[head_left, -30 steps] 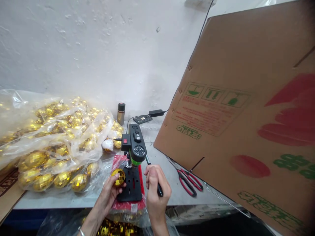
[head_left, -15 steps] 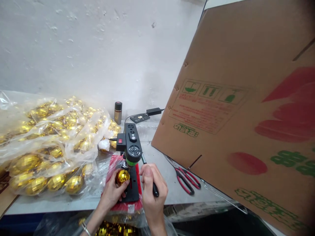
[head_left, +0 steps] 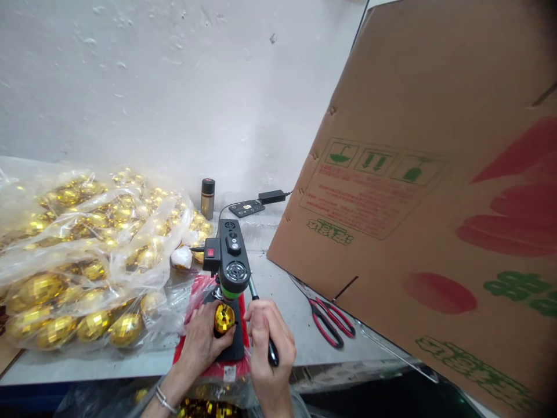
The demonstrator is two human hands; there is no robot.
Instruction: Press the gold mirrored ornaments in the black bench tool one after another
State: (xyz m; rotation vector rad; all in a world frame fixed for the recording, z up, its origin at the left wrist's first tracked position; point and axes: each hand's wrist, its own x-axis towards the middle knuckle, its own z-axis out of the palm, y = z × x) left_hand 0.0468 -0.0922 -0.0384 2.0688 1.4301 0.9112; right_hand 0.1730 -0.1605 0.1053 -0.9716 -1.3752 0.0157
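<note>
The gold ball (head_left: 224, 318) is grasped by the left hand (head_left: 200, 338) at the near side of the drill press (head_left: 232, 258); the lever (head_left: 273, 353) is clasped by the right hand (head_left: 263, 342). Completion cannot be determined; other balls (head_left: 94, 325) are bagged at left.

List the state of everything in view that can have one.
Left hand: gripping a gold ball.
Right hand: closed around the lever handle.
Black machine: upright; running or not, unclear.
Bottle: upright, capped.
Red-handled tool: lying flat; open or shut, unclear.
Plastic bag: holding gold balls.
Cardboard box: open or shut, unclear.
</note>
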